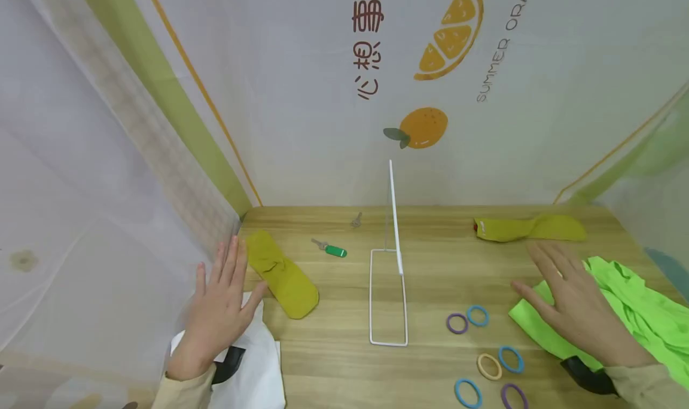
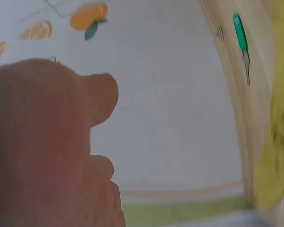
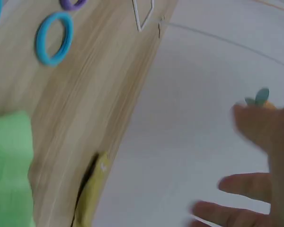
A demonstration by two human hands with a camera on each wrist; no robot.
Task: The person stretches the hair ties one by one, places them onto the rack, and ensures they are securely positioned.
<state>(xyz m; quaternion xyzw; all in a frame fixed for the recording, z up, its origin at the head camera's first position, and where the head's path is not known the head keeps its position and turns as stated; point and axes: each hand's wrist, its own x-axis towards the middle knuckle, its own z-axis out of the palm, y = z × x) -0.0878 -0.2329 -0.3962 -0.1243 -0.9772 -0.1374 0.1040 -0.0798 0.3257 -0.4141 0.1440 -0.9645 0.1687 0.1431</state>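
Neon-green cloth (image 1: 640, 313) lies crumpled at the right side of the table, partly behind the right hand (image 1: 573, 304) in the head view. That hand appears raised over it, fingers straight and parted, thumb well out, holding nothing. At the opposite side, the left hand (image 1: 223, 307) hovers over folded white cloth (image 1: 253, 361), just beside a mustard-yellow sock (image 1: 287, 280); its fingers are straight and closer together, thumb spread wide, and it too grips nothing.

The step in hand looks like a ready position, with both palms clear of the objects. I judge that the next move calls for bringing a palm down and curling the fingers: gathering an edge for soft fabric, a fingertip pinch for something thin.

Between the hands, the wood-grain table (image 1: 328, 367) bears a white wire stand (image 1: 395, 217), a loose key (image 1: 356, 221) and a key with a green tag (image 1: 336, 251). A second mustard-yellow sock (image 1: 530, 228) lies near the back edge. Six rings, among them a purple ring (image 1: 448, 322) and a beige ring (image 1: 479, 367), are scattered left of the green fabric. Pale sheeting (image 1: 301, 134) walls the space, printed with orange fruit, vertical characters and cut-off "SUMMER ORAN" lettering.
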